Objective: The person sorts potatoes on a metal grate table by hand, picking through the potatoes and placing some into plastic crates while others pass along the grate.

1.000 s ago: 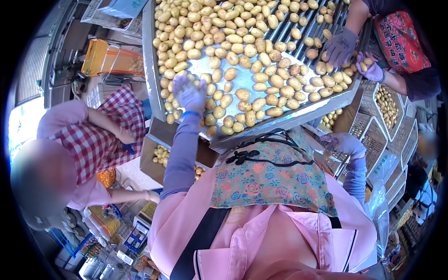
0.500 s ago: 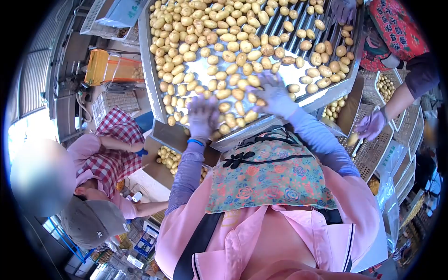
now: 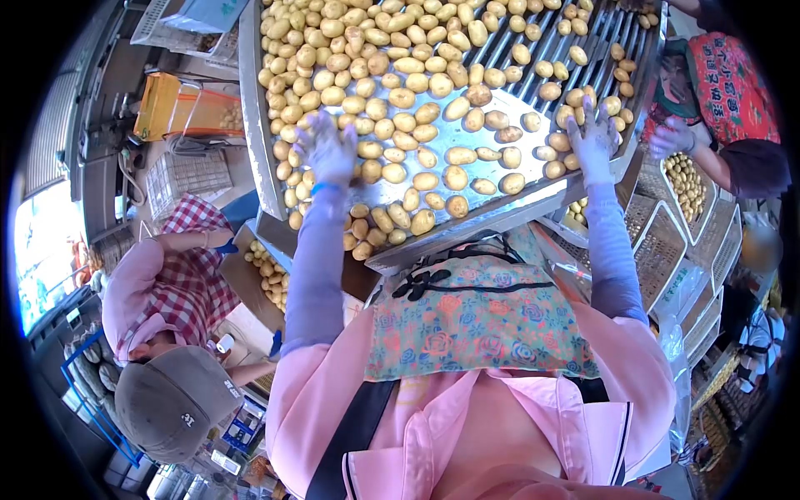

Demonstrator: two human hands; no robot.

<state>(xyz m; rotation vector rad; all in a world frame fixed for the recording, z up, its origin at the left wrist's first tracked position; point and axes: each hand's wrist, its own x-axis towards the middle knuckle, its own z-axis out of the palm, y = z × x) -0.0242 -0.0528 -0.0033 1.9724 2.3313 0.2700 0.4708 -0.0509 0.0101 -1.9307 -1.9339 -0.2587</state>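
Note:
Many pale yellow potatoes (image 3: pixel 455 177) lie on a sloping metal sorting tray (image 3: pixel 500 117) in front of me. My left hand (image 3: pixel 327 152), in a light purple glove, rests over the potatoes on the left side with its fingers spread. At the tray's right edge, my right hand (image 3: pixel 593 140) in a matching glove is also spread, its fingertips near or touching several potatoes. Neither palm can be seen, and no potato shows gripped in either hand.
Metal rollers (image 3: pixel 533 58) run across the tray's upper right. At left, a person in a checked apron (image 3: pixel 196 283) stands by a box of potatoes (image 3: pixel 265 275). Another person's gloved hand (image 3: pixel 672 137) is at right, above stacked plastic crates (image 3: pixel 662 250).
My left hand has moved up and left over the potatoes. My right hand has swept right to the tray's edge. The co-worker's hand at right has moved up; potatoes have shifted.

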